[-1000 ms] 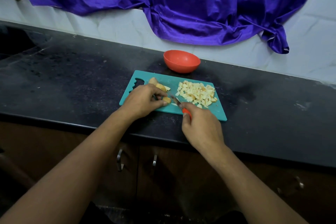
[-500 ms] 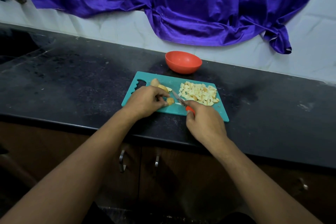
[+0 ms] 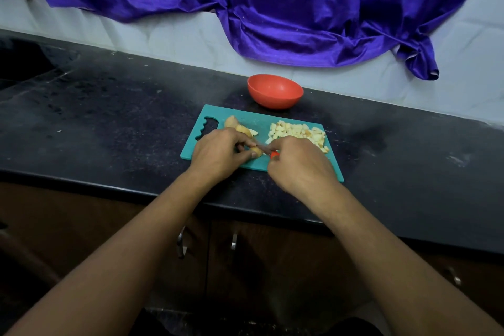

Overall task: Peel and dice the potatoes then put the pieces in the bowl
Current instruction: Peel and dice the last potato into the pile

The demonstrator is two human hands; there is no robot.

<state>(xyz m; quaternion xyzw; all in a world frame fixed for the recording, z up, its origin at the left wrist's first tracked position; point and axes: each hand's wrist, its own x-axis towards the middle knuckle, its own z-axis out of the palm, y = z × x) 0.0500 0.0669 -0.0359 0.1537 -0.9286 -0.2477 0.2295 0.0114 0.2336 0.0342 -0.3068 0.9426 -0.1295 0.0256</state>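
Observation:
A teal cutting board point(image 3: 245, 114) lies on the black counter. On its right part sits a heap of diced potato point(image 3: 297, 132). Uncut potato chunks point(image 3: 236, 124) lie near the board's handle end. My left hand point(image 3: 218, 151) pinches a small potato piece point(image 3: 256, 150) on the board. My right hand point(image 3: 298, 163) grips a knife with an orange handle point(image 3: 274, 154), and its blade lies across that piece. The orange bowl point(image 3: 275, 91) stands just behind the board; nothing shows inside it.
The black counter point(image 3: 109, 123) stretches left and right of the board, with its front edge just below my wrists. A purple cloth point(image 3: 272, 8) hangs on the white wall behind. Cabinet doors with metal handles point(image 3: 233, 241) are below.
My right hand has slid left and forward, bringing the knife blade onto the piece held by my left hand. The hands are now close together.

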